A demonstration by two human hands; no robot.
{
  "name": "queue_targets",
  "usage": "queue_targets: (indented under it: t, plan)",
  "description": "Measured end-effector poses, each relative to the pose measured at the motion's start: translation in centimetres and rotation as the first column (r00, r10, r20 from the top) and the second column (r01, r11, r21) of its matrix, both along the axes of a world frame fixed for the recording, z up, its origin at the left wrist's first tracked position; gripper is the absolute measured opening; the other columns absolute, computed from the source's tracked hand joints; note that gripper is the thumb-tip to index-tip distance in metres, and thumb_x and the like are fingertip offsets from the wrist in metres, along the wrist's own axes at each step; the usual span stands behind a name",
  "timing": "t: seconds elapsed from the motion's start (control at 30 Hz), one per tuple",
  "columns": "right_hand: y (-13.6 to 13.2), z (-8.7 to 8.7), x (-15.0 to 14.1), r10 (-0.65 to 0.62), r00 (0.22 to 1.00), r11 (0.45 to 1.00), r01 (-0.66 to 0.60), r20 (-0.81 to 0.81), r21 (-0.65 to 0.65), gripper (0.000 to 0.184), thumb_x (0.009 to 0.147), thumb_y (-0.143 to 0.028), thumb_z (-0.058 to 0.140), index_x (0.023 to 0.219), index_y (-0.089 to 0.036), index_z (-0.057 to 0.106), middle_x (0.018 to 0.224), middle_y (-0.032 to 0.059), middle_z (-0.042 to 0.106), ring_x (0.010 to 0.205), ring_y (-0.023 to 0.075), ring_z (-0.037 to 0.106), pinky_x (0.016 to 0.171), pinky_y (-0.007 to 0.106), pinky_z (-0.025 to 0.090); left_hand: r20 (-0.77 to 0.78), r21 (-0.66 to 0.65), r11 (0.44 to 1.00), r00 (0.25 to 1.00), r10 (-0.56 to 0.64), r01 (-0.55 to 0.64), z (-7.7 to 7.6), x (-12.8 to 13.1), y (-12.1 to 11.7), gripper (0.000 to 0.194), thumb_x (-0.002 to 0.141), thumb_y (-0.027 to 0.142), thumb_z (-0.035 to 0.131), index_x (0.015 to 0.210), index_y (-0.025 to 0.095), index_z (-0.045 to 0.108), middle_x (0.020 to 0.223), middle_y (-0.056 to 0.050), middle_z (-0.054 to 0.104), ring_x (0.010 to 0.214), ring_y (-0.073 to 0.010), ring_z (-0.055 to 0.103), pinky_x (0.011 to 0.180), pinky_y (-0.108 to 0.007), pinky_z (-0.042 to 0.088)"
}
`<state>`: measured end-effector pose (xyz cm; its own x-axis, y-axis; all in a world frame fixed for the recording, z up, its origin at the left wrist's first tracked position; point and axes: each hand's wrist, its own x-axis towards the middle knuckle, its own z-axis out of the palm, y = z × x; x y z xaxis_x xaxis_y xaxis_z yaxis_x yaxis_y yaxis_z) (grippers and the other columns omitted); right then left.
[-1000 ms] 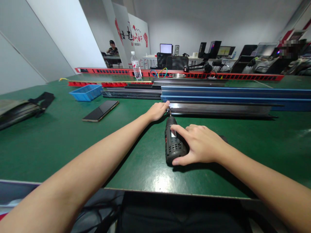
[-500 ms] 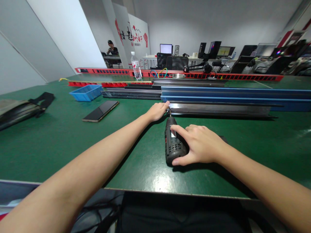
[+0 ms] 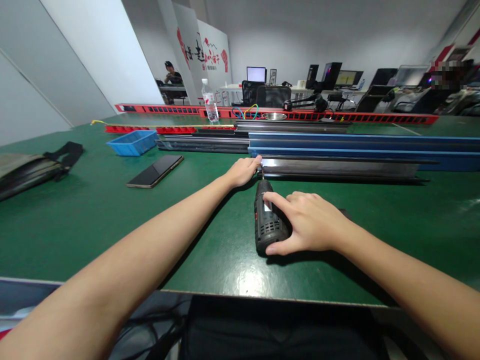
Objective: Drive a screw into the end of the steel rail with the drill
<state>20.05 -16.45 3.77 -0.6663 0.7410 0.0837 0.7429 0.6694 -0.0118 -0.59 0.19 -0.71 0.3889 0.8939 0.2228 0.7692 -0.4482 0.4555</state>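
Observation:
A black power drill lies on its side on the green table, its bit pointing away from me. My right hand is wrapped round its body, thumb and fingers on either side. The bit meets the left end of a long dark metal profile. At that same end is my left hand, its fingers closed on the profile's edge. The fingertips hide what lies right at the bit's tip.
Behind the profile lie a long blue rail and dark strips. Left of them are a blue tray and a phone. A water bottle stands by a long red strip. A bag lies far left.
Both hands, the drill and the profile stay in practically the same place. In the background at far right, a person's head has come into view.

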Motion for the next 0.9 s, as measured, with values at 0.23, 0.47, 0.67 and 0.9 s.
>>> queue_targets:
  t: [0.23, 0.47, 0.67, 0.9]
  plan:
    - [0.02, -0.11, 0.06, -0.004, 1.000, 1.000, 0.004, -0.002, 0.007, 0.103, 0.071, -0.092, 0.050, 0.143, -0.019, 0.047, 0.090, 0.0139, 0.071, 0.080, 0.0335, 0.067, 0.073, 0.040, 0.045, -0.001, -0.003, 1.000, 1.000, 0.015, -0.015, 0.03, 0.05, -0.01, 0.070, 0.104, 0.055, 0.017, 0.062, 0.016, 0.058, 0.070, -0.009, 0.066, 0.070, -0.0194, 0.060, 0.068, -0.027, 0.040]
    - [-0.08, 0.05, 0.04, 0.001, 1.000, 1.000, -0.001, 0.006, 0.020, 0.102, 0.072, -0.092, 0.050, 0.143, -0.019, 0.046, 0.090, 0.0142, 0.071, 0.079, 0.0333, 0.067, 0.071, 0.039, 0.045, 0.004, -0.021, 0.999, 1.000, 0.027, -0.027, 0.25, 0.17, -0.22, 0.068, 0.105, 0.053, 0.019, 0.063, 0.016, 0.058, 0.071, -0.008, 0.066, 0.071, -0.0194, 0.061, 0.069, -0.027, 0.040]
    - [-0.05, 0.06, 0.11, 0.004, 1.000, 1.000, -0.004, 0.010, 0.018, 0.102, 0.072, -0.092, 0.048, 0.143, -0.019, 0.046, 0.090, 0.0141, 0.071, 0.080, 0.0341, 0.068, 0.071, 0.039, 0.045, -0.007, -0.005, 1.000, 1.000, 0.018, -0.018, 0.13, 0.12, -0.13, 0.069, 0.104, 0.054, 0.017, 0.061, 0.017, 0.056, 0.070, -0.008, 0.066, 0.071, -0.0194, 0.060, 0.069, -0.027, 0.040]
    - [-0.11, -0.02, 0.11, 0.001, 1.000, 1.000, -0.001, 0.010, 0.025, 0.103, 0.071, -0.092, 0.049, 0.143, -0.019, 0.046, 0.090, 0.0147, 0.071, 0.080, 0.0356, 0.068, 0.071, 0.040, 0.045, -0.017, -0.002, 1.000, 1.000, 0.005, -0.005, 0.02, 0.08, 0.06, 0.070, 0.104, 0.055, 0.015, 0.063, 0.016, 0.056, 0.070, -0.008, 0.065, 0.071, -0.0191, 0.059, 0.069, -0.027, 0.040]
